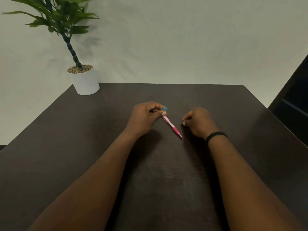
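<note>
Head view: left grip point(146, 118) pinches the pen point(171, 125) near its top; the tip points toward the right grip point(197, 122), which is curled on a teal piece point(183, 122).

the left hand point(146, 119) pinches the upper end of a pink pen point(171, 125), tip slanting down toward the dark table point(83, 147). the right hand point(198, 122), curled, pinches something small and teal near the pen. a potted plant point(85, 79) stands at the table's far left corner.
</note>
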